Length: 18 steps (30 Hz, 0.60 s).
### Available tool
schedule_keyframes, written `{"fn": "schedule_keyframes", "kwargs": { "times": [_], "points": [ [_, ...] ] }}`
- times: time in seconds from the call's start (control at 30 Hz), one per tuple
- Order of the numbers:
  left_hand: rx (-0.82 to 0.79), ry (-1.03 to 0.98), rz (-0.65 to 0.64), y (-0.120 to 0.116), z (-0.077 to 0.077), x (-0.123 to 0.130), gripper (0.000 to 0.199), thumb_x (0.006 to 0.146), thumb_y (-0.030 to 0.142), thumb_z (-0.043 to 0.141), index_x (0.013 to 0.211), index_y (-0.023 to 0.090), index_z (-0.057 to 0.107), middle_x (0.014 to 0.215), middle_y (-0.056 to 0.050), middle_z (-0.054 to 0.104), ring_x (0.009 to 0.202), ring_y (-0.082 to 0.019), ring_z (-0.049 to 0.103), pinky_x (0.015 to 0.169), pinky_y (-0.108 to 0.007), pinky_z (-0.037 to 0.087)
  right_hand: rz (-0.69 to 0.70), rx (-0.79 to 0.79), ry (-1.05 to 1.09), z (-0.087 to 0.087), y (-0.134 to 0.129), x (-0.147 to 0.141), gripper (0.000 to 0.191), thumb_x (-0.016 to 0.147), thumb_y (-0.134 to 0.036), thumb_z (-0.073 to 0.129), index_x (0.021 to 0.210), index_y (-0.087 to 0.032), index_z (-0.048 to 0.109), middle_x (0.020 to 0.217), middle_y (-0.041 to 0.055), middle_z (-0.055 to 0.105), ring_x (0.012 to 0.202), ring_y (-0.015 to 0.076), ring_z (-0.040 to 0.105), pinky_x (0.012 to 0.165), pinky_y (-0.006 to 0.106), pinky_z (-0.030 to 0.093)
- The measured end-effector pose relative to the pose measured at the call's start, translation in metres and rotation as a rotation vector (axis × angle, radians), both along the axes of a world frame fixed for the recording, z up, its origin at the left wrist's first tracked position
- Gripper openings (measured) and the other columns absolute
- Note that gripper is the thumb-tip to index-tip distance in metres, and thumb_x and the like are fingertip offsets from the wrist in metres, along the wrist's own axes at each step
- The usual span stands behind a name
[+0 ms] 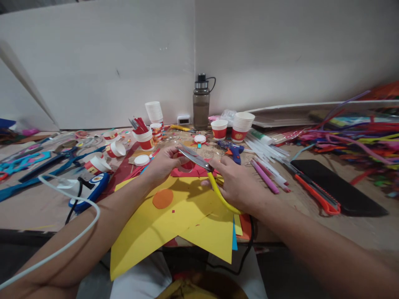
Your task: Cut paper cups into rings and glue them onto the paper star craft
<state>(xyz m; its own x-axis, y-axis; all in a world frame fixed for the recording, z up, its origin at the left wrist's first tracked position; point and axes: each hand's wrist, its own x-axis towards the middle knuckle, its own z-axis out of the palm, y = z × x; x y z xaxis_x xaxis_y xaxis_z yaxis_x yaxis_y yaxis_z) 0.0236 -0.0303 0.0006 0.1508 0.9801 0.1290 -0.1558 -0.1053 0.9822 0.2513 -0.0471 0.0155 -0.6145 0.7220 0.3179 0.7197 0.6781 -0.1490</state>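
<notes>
Right at the centre of the action, the right hand (pixel 240 185) is gripping the yellow-handled scissors (pixel 209 169), its thumb and fingers clamping around the handles while the blades are pointing to ten o'clock. The left hand (pixel 163 160) is meeting the blade tips there, thumb and fingertips bunching close together; whether they are pinching anything, I cannot tell. Red paper (pixel 199 171) is lying just below the blades, and a big yellow sheet (pixel 146 232) is spreading out at six o'clock from the scissors, with an orange disc (pixel 163 199) resting on it at seven. Looking outward from the scissors, a bottle (pixel 201 108) is standing at twelve, a blue glue gun (pixel 236 153) is lying near two, and an orange cutter knife (pixel 318 195) is sitting between three and four, just beside a black phone (pixel 339 187).
</notes>
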Motion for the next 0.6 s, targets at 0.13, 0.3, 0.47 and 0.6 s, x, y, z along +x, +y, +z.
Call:
{"fn": "schedule_keyframes", "kwargs": {
  "times": [0.13,0.3,0.47,0.6],
  "points": [
    [-0.009,0.003,-0.001,-0.0004,0.0018,-0.0009,0.026,0.065,0.026,0.080,0.082,0.013,0.064,0.073,-0.003,0.070,0.062,-0.013,0.065,0.056,-0.023,0.056,-0.004,0.004,-0.005,-0.0001,0.0000,0.0005,0.053,0.090,-0.059,0.041,0.128,-0.023,0.049,0.100,0.0103,0.058,0.069,0.0196,0.056,0.060,0.030,0.036],
    [-0.014,-0.001,0.004,-0.0011,0.0067,-0.0005,0.029,0.060,0.024,0.082,0.079,0.012,0.064,0.068,-0.003,0.068,0.060,-0.014,0.065,0.053,-0.023,0.055,-0.007,-0.024,0.008,-0.0008,0.0003,0.0005,0.051,0.089,-0.059,0.045,0.122,-0.020,0.054,0.102,0.0113,0.058,0.073,0.0211,0.057,0.063,0.031,0.038],
    [-0.032,-0.069,0.122,-0.0002,0.0090,0.0017,0.033,0.050,0.017,0.085,0.075,0.012,0.063,0.063,0.001,0.066,0.056,-0.014,0.064,0.052,-0.025,0.056,-0.004,-0.063,0.044,-0.0012,0.0025,-0.0003,0.048,0.090,-0.056,0.045,0.117,-0.019,0.056,0.099,0.0118,0.060,0.076,0.0226,0.058,0.066,0.033,0.040],
    [-0.030,-0.106,0.138,-0.0011,0.0089,0.0037,0.030,0.053,0.016,0.082,0.075,0.013,0.062,0.066,0.000,0.068,0.057,-0.014,0.066,0.053,-0.024,0.056,-0.003,-0.110,0.103,0.0021,0.0036,-0.0007,0.048,0.090,-0.055,0.045,0.118,-0.017,0.057,0.099,0.0130,0.061,0.084,0.0246,0.058,0.073,0.034,0.043]
  ]
}}
